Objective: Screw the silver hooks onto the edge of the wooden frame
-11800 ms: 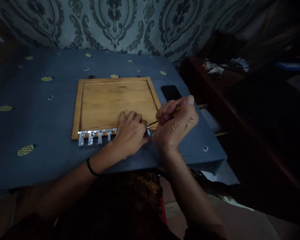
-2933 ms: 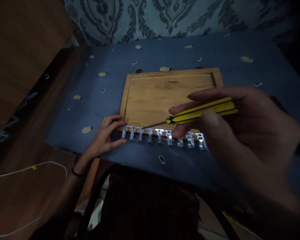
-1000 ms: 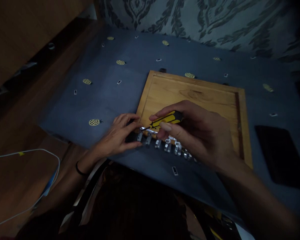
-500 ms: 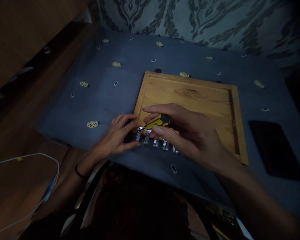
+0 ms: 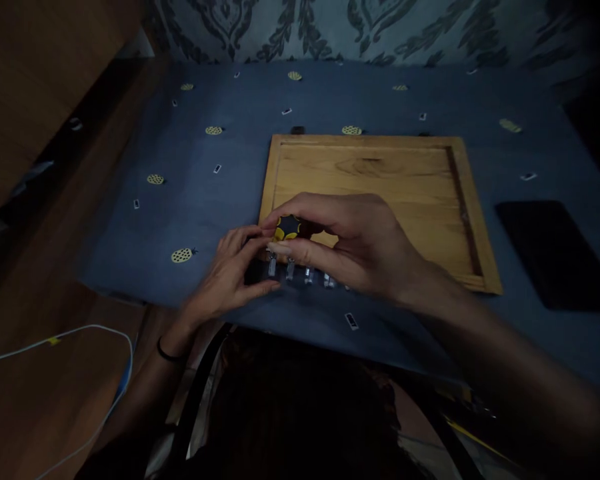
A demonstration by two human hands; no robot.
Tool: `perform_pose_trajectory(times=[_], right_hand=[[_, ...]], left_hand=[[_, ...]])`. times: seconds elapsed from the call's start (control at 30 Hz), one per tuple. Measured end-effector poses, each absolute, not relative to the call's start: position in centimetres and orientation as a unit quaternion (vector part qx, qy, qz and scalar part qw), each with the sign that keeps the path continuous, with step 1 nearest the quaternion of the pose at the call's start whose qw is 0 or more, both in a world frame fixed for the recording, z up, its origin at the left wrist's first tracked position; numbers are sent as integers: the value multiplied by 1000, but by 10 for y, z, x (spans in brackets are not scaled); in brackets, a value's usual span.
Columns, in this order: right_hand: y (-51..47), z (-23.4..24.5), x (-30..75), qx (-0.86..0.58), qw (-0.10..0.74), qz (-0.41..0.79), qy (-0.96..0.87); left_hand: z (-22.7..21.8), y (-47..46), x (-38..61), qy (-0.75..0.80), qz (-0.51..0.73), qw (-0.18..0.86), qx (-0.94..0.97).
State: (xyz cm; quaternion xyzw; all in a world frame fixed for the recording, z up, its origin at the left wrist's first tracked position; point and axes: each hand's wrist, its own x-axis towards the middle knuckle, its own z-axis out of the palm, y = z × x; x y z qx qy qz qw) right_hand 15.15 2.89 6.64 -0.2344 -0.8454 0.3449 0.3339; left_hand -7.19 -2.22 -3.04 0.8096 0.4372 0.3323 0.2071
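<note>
My right hand [image 5: 350,240] is closed around a screwdriver with a black and yellow handle [image 5: 289,227]. The handle's end faces me and its shaft is hidden. Below it, a small metal fitting [image 5: 273,265] sits at the near left corner of a framed wooden board [image 5: 375,200]. To its right, another metal fitting [image 5: 291,269] and several similar ones line the board's near edge, partly behind my right hand. My left hand [image 5: 230,270] rests at that corner, thumb and forefinger spread on either side of the first fitting. Its forefinger tip is partly covered.
A blue cloth with pineapple prints [image 5: 190,213] covers the table. On the right lies a flat black object [image 5: 555,253]. A white cable [image 5: 95,327] loops at lower left beside a wooden surface. A patterned wall [image 5: 320,30] stands behind.
The screwdriver has tipped more upright, so its handle end now faces me. My right hand has moved left, closer to my left hand. The whole view has shifted slightly.
</note>
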Motion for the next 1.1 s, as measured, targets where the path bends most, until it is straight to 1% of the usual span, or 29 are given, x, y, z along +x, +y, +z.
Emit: perform_pose_trajectory(times=[0.07,0.13,0.2,0.23,0.3,0.4,0.57,0.67,0.83,0.9,0.97,1.1], right_hand=[[28,65,151,-246,336,355,-837],[26,65,150,-266,332,370,-826],[24,65,149,-289,341,386,-807],[23,64,148,-297,351,397,-794],[20,60,145,-297,380,425,-766],[16,50,142,-282,399,465,-739],[14,45,149,-289,393,491,-722],[21,50,160,-305,344,453,-764],[35,48,168,-342,194,391,-832],[37,44,164,-336,153,373,-851],[37,41,160,-323,135,362,-864],[36,35,156,-310,131,347,-875]], left_hand=[[-13,-25,-68,439,399,251,765],[14,-28,-57,441,478,283,705],[43,-31,-41,419,577,280,642],[56,-31,-31,412,598,289,624],[72,-30,-14,403,600,296,625],[75,-22,4,427,594,297,614],[61,-11,18,417,618,334,577],[60,-10,21,413,631,340,562],[63,-9,20,384,645,360,555],[63,-9,19,385,640,367,554],[63,-9,18,381,642,371,552],[62,-7,16,365,652,378,547]])
